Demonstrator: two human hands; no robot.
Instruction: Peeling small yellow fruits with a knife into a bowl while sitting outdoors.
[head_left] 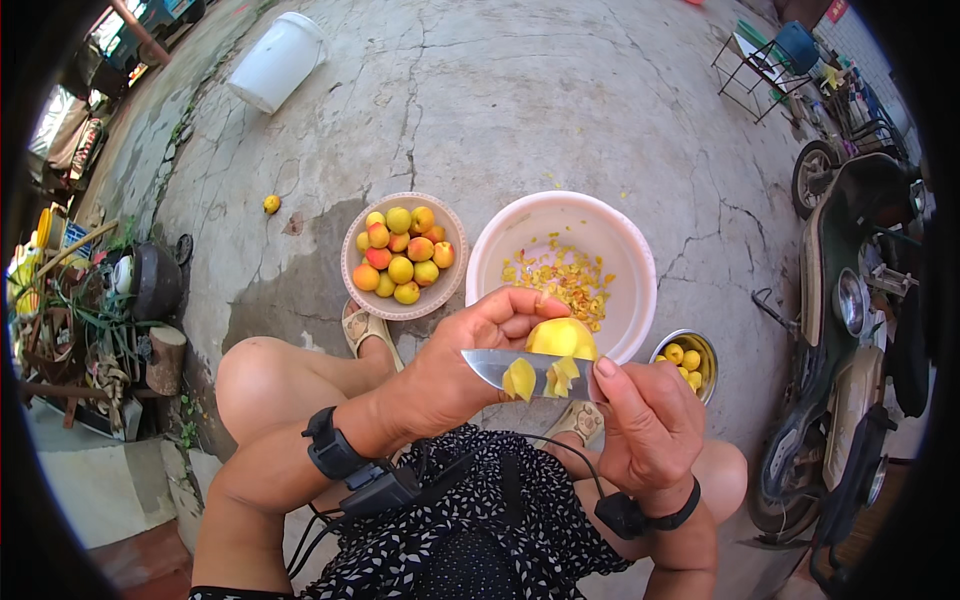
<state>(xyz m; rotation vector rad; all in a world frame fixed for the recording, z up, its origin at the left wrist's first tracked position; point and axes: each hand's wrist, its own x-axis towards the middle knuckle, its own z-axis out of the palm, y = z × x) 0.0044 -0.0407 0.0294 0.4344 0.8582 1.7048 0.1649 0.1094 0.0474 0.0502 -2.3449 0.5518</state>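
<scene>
My left hand (pixel 455 345) grips a peeled yellow peach (pixel 562 338) between thumb and fingers, above the near rim of a wide pale pink basin (pixel 630 235). In my right hand (pixel 650 420) is a knife (pixel 486 367), its blade lying across the near side of the peach and pointing left. Two bits of yellow peel (pixel 519 380) cling to the blade. Many peel scraps (pixel 560 280) lie on the basin's bottom. Left of it, a round pink bowl (pixel 358 283) holds several unpeeled yellow-red peaches (pixel 400 269). A metal bowl (pixel 709 350) at right contains several peeled yellow ones (pixel 691 359).
One loose fruit (pixel 271 204) rests on the cracked concrete floor. A white bucket (pixel 277 62) lies tipped at the far left. Plants and a dark pot (pixel 157 283) line the left side. A scooter (pixel 835 330) stands at right, with a metal-framed chair (pixel 765 70) beyond.
</scene>
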